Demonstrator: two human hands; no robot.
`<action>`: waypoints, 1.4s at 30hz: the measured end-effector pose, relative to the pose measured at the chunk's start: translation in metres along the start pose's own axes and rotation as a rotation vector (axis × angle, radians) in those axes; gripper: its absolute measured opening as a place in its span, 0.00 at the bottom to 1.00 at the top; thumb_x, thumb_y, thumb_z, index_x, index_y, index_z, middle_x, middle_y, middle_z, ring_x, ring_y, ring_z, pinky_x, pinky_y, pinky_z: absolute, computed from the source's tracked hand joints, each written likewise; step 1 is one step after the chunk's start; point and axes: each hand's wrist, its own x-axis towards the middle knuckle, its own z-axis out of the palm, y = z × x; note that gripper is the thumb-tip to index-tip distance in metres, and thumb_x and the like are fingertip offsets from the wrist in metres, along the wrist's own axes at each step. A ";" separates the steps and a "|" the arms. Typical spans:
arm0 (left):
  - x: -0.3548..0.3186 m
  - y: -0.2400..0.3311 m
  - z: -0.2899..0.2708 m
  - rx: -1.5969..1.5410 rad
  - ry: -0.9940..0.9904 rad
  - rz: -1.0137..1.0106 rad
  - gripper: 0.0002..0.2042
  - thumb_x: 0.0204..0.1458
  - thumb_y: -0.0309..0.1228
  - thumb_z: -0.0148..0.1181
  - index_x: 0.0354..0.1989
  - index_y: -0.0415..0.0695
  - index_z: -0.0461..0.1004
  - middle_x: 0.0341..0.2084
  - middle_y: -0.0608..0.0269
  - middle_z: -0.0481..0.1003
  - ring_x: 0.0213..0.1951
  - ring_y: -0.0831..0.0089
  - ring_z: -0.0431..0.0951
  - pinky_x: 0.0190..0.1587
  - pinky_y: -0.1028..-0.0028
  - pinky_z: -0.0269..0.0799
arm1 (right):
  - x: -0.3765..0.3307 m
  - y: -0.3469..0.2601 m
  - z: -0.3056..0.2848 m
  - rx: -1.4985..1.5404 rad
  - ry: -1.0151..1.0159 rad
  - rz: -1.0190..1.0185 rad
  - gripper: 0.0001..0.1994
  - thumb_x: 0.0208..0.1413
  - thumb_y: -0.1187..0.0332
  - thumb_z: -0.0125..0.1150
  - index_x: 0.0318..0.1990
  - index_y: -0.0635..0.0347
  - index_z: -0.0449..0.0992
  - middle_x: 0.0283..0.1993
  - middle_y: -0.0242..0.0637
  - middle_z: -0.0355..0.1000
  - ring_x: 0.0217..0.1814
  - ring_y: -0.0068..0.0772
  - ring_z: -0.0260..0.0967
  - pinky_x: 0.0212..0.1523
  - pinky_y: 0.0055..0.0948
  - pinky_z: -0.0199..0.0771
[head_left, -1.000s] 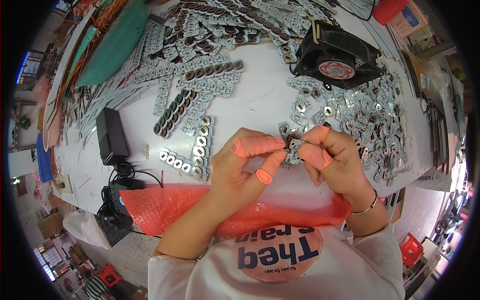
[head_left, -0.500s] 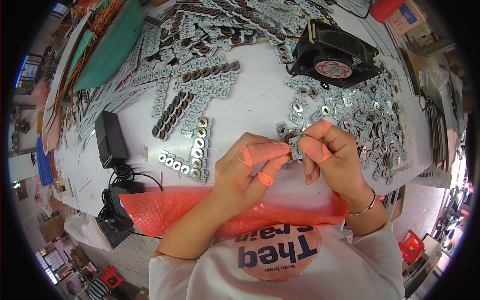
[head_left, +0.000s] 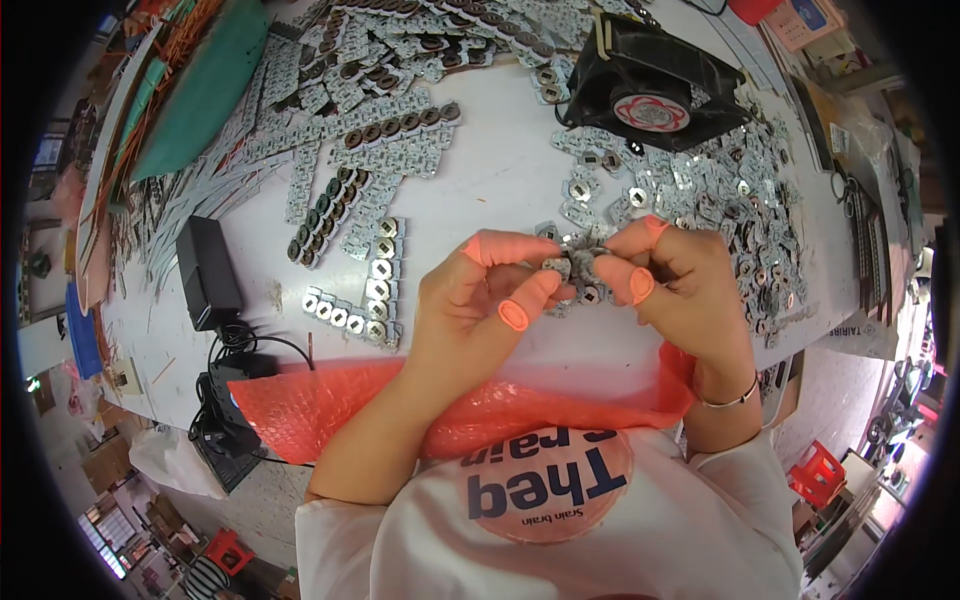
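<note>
One small board (head_left: 588, 262) is showing blurred, clamped in right hand (head_left: 692, 288); left hand (head_left: 455, 302) is sitting at its nine o'clock, grip hidden, can't tell if holding.

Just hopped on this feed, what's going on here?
A person wearing orange finger covers is working at a white table. The left hand and right hand are close together, pinching small pale pieces at the fingertips; it's too blurred to tell whether these are joined. Beyond the right hand are a black fan and many loose, similar pieces. Red bubble wrap lies along the near edge.
</note>
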 end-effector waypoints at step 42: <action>-0.002 0.014 -0.010 -0.208 -0.115 -0.175 0.09 0.55 0.21 0.55 0.44 0.36 0.72 0.34 0.58 0.76 0.34 0.72 0.78 0.38 0.72 0.78 | 0.000 -0.003 0.013 0.550 -0.341 0.261 0.12 0.59 0.63 0.55 0.30 0.64 0.71 0.13 0.29 0.64 0.11 0.15 0.57 0.12 0.17 0.53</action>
